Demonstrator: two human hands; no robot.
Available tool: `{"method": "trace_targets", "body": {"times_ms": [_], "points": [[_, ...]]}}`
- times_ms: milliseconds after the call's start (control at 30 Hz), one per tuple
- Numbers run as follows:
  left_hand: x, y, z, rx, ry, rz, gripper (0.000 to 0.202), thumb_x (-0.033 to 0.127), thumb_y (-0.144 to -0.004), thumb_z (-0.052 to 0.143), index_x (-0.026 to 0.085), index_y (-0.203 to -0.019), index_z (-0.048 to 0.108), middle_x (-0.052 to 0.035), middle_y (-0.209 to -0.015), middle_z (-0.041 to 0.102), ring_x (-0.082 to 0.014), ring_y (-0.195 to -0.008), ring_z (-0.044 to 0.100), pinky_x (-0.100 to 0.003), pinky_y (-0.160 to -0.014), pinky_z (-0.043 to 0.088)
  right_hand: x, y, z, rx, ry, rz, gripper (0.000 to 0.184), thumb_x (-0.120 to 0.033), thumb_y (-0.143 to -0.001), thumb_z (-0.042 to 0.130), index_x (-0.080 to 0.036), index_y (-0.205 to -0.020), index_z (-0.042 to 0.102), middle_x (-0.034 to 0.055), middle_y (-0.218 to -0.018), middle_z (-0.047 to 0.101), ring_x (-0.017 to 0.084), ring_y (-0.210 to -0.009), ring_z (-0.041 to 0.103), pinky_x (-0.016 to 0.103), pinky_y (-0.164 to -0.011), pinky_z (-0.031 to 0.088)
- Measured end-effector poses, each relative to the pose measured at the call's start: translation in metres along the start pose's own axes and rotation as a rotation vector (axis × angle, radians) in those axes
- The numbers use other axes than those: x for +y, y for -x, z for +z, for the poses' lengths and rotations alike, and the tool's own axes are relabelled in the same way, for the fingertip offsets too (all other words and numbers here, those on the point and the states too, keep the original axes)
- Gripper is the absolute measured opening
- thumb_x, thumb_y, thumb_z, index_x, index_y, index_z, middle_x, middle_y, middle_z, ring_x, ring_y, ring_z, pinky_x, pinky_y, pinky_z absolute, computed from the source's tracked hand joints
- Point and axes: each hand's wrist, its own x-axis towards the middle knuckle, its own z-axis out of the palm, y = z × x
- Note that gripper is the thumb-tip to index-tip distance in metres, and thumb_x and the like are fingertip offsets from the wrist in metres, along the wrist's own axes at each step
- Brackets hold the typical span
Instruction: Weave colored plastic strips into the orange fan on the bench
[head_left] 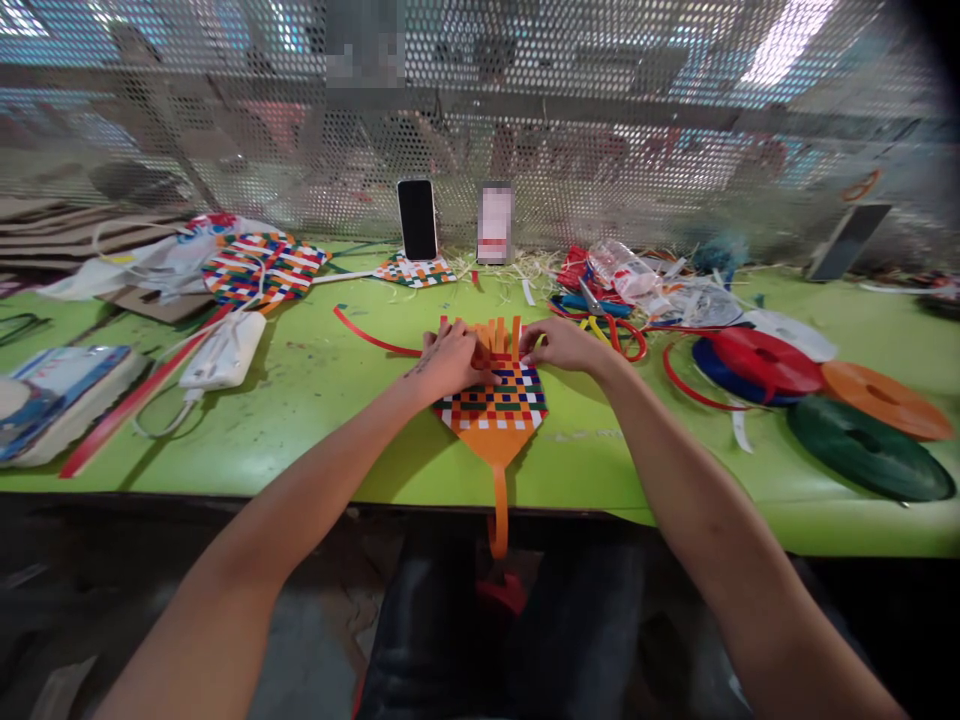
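A woven fan [491, 408] of multicoloured plastic strips lies on the green table, with a plain orange point and an orange strip handle [500, 500] hanging past the front edge. Loose orange strip ends [496, 333] stick up from its far side. My left hand [454, 360] is closed over the upper left of the weave, thumb across it. From under that hand a long red strip [375, 340] curves out to the left. My right hand [562, 345] pinches at the upper right corner, where a bit of red shows by the fingertips. Its exact grip is partly hidden.
Strip rolls in red [772, 360], orange [885, 400] and green [870, 448] lie on the right. Scissors [626, 338] rest near plastic scraps. Two phones stand at the back, the black one [417, 220] leftmost. A white power bank [223, 350] and finished fan [262, 268] lie left.
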Motion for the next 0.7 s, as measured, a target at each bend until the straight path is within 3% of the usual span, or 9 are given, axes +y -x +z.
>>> {"method": "trace_targets", "body": {"times_ms": [333, 500, 600, 700], "points": [[0.004, -0.001, 0.0, -0.006, -0.009, -0.008, 0.051, 0.069, -0.083, 0.082, 0.022, -0.101, 0.077, -0.0136, -0.131, 0.064, -0.0404, -0.134, 0.051, -0.055, -0.111, 0.039, 0.006, -0.003, 0.003, 0.028, -0.037, 0.003, 0.01, -0.019, -0.073, 0.082, -0.02, -0.082, 0.078, 0.003, -0.088, 0.08, 0.02, -0.08, 0.069, 0.031, -0.076, 0.05], [-0.011, -0.003, -0.006, 0.007, 0.013, 0.057, 0.072, 0.077, -0.076, 0.084, 0.024, -0.123, 0.072, -0.0128, -0.135, 0.065, -0.0401, -0.134, 0.052, -0.053, -0.112, 0.037, -0.002, -0.004, 0.01, 0.17, -0.08, -0.047, 0.037, -0.034, -0.067, 0.092, -0.019, -0.091, 0.068, 0.0027, -0.09, 0.069, 0.019, -0.077, 0.059, 0.03, -0.07, 0.045], [-0.023, -0.004, -0.017, 0.006, -0.007, 0.037, 0.086, 0.082, -0.067, 0.087, 0.024, -0.128, 0.068, -0.0148, -0.142, 0.061, -0.042, -0.138, 0.049, -0.054, -0.112, 0.037, -0.014, -0.001, 0.011, 0.074, -0.076, -0.063, 0.041, -0.04, -0.07, 0.092, -0.019, -0.096, 0.069, 0.0009, -0.087, 0.065, 0.017, -0.075, 0.056, 0.029, -0.068, 0.042], [-0.028, -0.001, -0.023, -0.042, -0.082, 0.0, 0.084, 0.082, -0.064, 0.088, 0.024, -0.122, 0.071, -0.0161, -0.137, 0.061, -0.0431, -0.135, 0.05, -0.054, -0.111, 0.038, -0.025, 0.002, 0.011, -0.024, -0.003, -0.039, 0.035, -0.039, -0.074, 0.09, -0.019, -0.097, 0.073, -0.0005, -0.082, 0.065, 0.017, -0.073, 0.057, 0.028, -0.066, 0.038]]}}
